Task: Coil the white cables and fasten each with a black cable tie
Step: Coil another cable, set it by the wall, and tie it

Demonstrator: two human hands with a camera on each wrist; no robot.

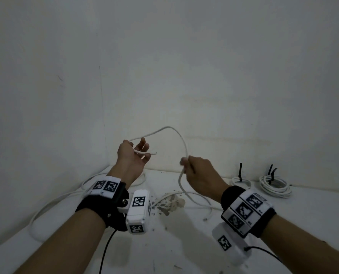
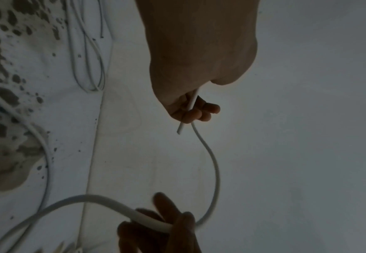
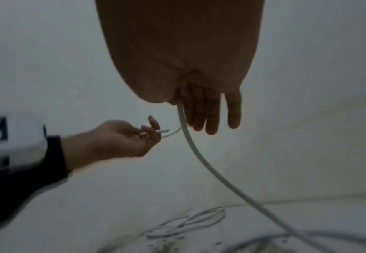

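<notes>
Head view: the left hand (image 1: 134, 155) pinches the end of the thin white round cable (image 1: 181, 140) and the right hand (image 1: 199, 171) grips it lower, above the white table (image 1: 313, 214). Make every loop equal.

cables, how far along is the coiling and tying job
Done: two coiled white cables lie at the right by the wall, each with a black cable tie on it. In hand: the left hand holds the free end of a white cable while the right hand grips it further along; no loop is closed yet. Left: loose white cable on the floor.
</notes>
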